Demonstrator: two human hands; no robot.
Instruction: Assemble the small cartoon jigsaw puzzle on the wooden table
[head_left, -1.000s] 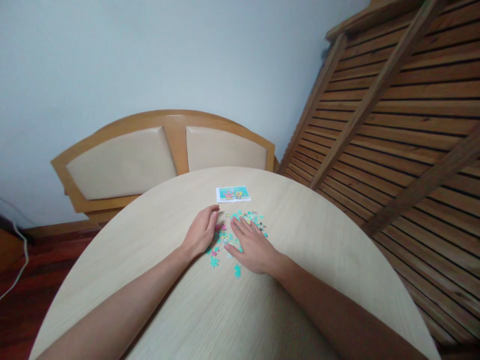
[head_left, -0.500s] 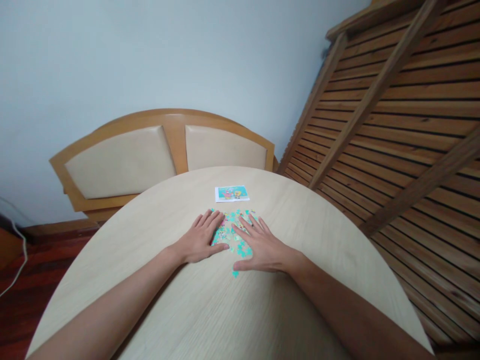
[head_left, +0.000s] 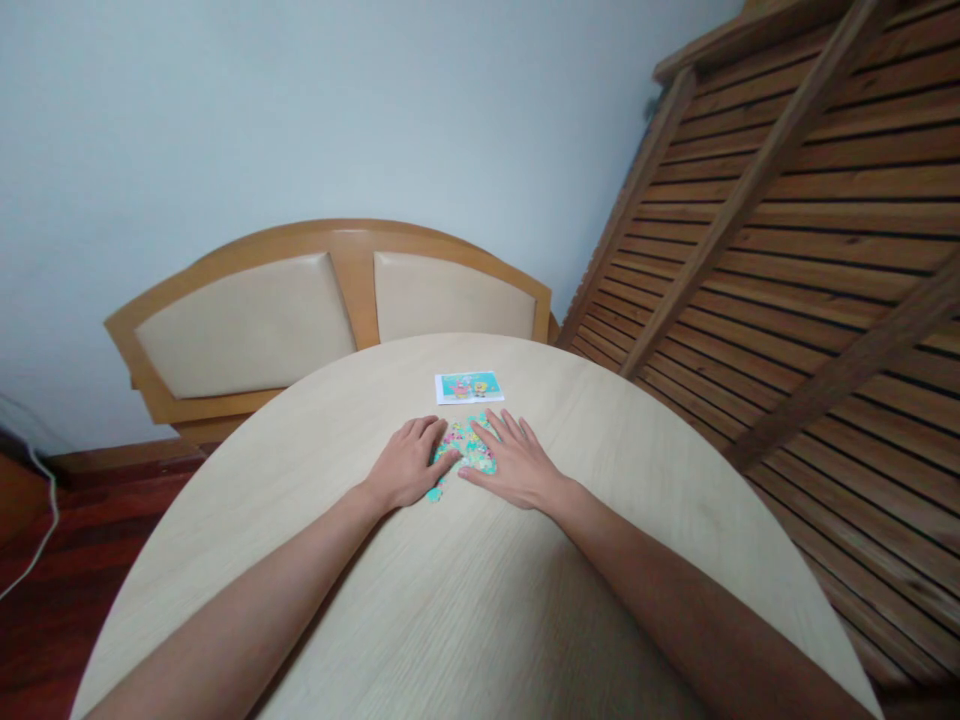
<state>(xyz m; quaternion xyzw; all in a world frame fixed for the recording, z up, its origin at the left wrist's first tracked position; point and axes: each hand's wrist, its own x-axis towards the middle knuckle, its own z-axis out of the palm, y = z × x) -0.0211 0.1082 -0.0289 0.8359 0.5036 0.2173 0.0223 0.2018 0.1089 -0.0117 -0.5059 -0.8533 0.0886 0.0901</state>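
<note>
Small jigsaw puzzle pieces (head_left: 459,440), mostly turquoise with some pink and yellow, lie in a pile between my hands. At the left edge of the pile, my left hand (head_left: 409,462) rests with fingers stretched and thumb pointing inward. My right hand (head_left: 514,460) lies on the right side with its fingers spread, covering some pieces. Neither hand grips anything. One turquoise piece (head_left: 434,494) sits below my left thumb, nearer to me. Just beyond the pile lies a picture card (head_left: 471,387) showing a pink and a yellow cartoon figure on turquoise.
Everything lies on a round pale wooden table (head_left: 420,620). Behind it stands a wooden headboard (head_left: 352,290) with cream panels against the wall. A slatted wooden panel (head_left: 810,260) leans at the right. A white cable (head_left: 51,510) hangs at the far left.
Both hands have moved inward and the puzzle pieces now form a tighter pile. My right hand has slid away from me, and the stray piece near its thumb no longer shows there.
</note>
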